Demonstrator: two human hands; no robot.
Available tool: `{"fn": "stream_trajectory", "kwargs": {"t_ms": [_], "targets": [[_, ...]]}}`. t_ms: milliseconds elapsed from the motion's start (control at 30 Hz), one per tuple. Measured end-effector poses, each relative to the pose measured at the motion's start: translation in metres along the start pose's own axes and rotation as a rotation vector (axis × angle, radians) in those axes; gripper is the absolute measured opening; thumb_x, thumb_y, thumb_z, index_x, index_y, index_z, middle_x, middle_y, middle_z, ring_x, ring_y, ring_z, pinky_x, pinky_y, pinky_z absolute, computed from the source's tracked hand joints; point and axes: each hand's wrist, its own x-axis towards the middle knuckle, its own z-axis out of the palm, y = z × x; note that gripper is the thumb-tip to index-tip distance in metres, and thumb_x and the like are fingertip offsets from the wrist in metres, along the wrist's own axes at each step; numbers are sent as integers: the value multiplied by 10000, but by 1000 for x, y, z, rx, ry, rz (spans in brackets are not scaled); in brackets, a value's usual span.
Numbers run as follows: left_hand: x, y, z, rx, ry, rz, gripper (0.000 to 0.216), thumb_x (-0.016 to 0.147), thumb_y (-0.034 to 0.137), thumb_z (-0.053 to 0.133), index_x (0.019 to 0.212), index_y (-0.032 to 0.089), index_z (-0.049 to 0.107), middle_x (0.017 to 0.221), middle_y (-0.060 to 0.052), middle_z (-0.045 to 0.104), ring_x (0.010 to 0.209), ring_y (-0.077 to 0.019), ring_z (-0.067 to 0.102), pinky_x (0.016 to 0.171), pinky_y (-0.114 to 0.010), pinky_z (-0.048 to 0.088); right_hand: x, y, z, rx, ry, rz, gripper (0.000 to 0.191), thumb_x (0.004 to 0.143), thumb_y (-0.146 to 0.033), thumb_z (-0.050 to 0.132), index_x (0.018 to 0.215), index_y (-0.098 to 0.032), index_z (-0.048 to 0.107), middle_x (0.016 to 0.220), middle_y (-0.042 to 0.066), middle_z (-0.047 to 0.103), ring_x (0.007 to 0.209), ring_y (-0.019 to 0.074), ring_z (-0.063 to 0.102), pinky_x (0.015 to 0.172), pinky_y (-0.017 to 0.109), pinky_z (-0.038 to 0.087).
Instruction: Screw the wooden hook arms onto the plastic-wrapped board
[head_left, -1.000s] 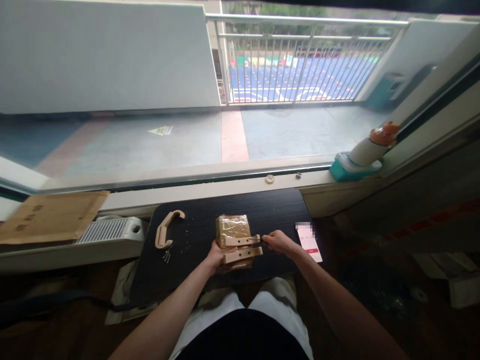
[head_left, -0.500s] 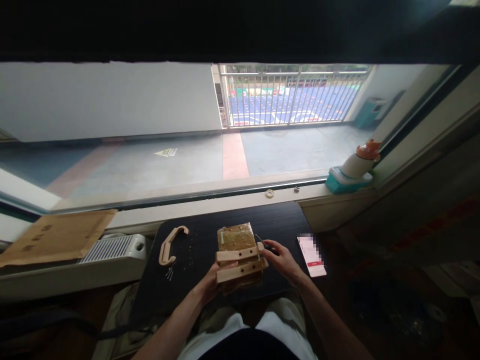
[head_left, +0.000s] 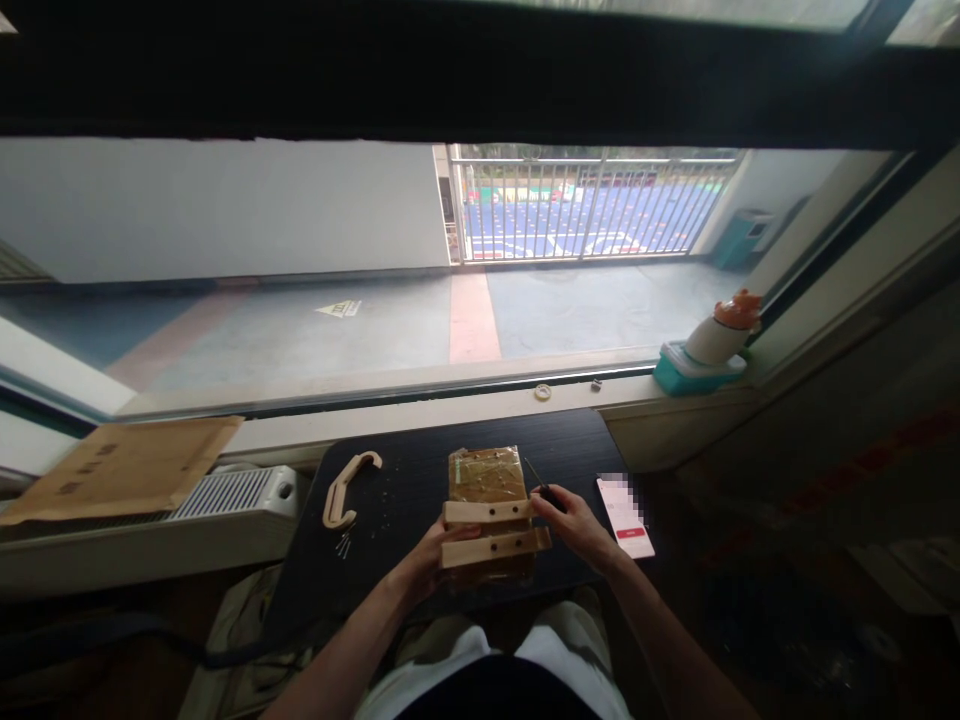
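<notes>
A tape-wrapped brown block (head_left: 486,474) lies on the small black table (head_left: 420,450), with two light wooden strips (head_left: 495,530) across its near end. My left hand (head_left: 435,550) grips the left ends of the strips, fingers curled. My right hand (head_left: 571,520) sits at the block's right side, closed round a thin dark tool (head_left: 537,478) whose tip points up and away.
A curved wooden handle (head_left: 343,488) and small screws (head_left: 343,542) lie at the table's left. A white and red card (head_left: 627,505) lies at the right edge. Cardboard (head_left: 120,468) rests on a heater (head_left: 225,492) to the left. A teal-based bottle (head_left: 709,345) stands on the window sill.
My right hand has drawn the tool back from the strips' end and tilted its tip upward. My head has tipped down, so the scene sits lower in view.
</notes>
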Motion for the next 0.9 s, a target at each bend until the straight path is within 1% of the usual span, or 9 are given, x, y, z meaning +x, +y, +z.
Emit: {"fn": "stream_trajectory", "kwargs": {"t_ms": [100, 167, 233, 333, 400, 500, 567, 700, 900], "targets": [[2, -1, -1, -68, -68, -69, 611, 571, 264, 808, 1112, 173, 538, 1061, -114, 674, 942, -280, 660, 775, -348, 549, 0, 2, 0, -16, -1, -3, 421, 806, -521, 497, 928, -147, 648, 869, 46, 655, 821, 182, 576, 735, 274, 452], [7, -4, -2, -75, -82, -63, 622, 575, 264, 805, 1123, 172, 525, 1075, -117, 668, 950, -280, 656, 784, -351, 545, 2, 5, -1, -50, -14, -10, 411, 818, -510, 481, 927, -149, 643, 884, 49, 659, 838, 184, 580, 745, 273, 450], [16, -9, -2, -61, -62, -37, 645, 567, 244, 808, 1133, 169, 507, 1072, -118, 665, 952, -280, 653, 794, -357, 541, 5, 10, -4, -138, -34, 7, 383, 820, -488, 486, 940, -155, 634, 905, 51, 663, 854, 187, 586, 756, 274, 446], [35, -19, -2, 3, 93, 10, 687, 526, 173, 815, 1123, 153, 474, 1037, -122, 663, 923, -278, 655, 799, -375, 535, 7, 14, -11, -381, -13, 112, 362, 824, -436, 494, 1053, -170, 585, 944, 56, 662, 860, 191, 599, 758, 283, 438], [49, -27, -4, 50, 182, 44, 677, 528, 145, 803, 1109, 152, 456, 1046, -124, 650, 946, -269, 643, 836, -381, 517, 5, 14, -16, -594, 3, 173, 328, 851, -344, 450, 1117, -177, 545, 972, 65, 658, 874, 192, 607, 759, 289, 427], [65, -38, -8, 157, 186, 74, 666, 523, 112, 789, 1089, 153, 440, 1099, -130, 617, 1005, -262, 613, 893, -383, 483, -3, 8, -16, -912, -80, 157, 276, 843, -199, 401, 1051, -192, 583, 992, 77, 648, 895, 195, 613, 744, 286, 413], [70, -41, -10, 256, 167, 79, 664, 515, 115, 795, 1076, 155, 442, 1105, -129, 607, 1025, -268, 599, 916, -391, 465, -8, 5, -11, -1047, -172, 105, 259, 834, -166, 405, 988, -206, 609, 974, 70, 649, 887, 191, 619, 728, 277, 409], [70, -38, -10, 354, 165, 72, 716, 498, 135, 822, 1092, 170, 424, 1094, -117, 607, 1061, -267, 578, 958, -391, 433, -14, 6, 0, -1135, -260, 54, 243, 862, -155, 390, 975, -206, 599, 921, 54, 671, 858, 183, 633, 709, 269, 411], [67, -30, -4, 325, 101, 127, 820, 414, 152, 875, 1082, 184, 403, 1117, -116, 602, 1076, -261, 580, 971, -395, 432, -14, 21, 2, -1185, -316, 6, 232, 886, -182, 396, 942, -199, 621, 892, 66, 684, 840, 190, 642, 704, 273, 425]]}}
